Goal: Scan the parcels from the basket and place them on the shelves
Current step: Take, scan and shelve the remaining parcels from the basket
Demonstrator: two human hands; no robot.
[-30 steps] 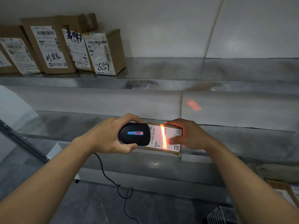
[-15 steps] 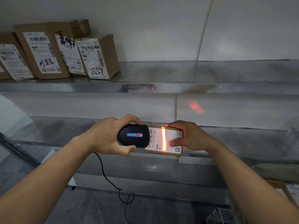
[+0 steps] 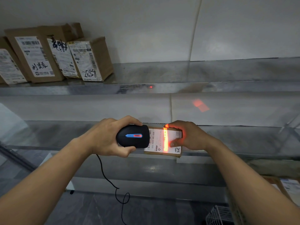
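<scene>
Since a second ago the boxes (image 3: pixel 56 54) have slid toward the upper left of the frame, while hands and parcel sit at centre as before. In the head view, the left hand (image 3: pixel 103 137) grips the black scanner (image 3: pixel 132 136), fingers curled round it, its cord (image 3: pixel 112 181) hanging below. The right hand (image 3: pixel 190 137) pinches the parcel (image 3: pixel 158 142) at frame centre, before the lower shelf (image 3: pixel 48 135). A red beam crosses its label. A wire basket (image 3: pixel 218 215) shows at lower right.
</scene>
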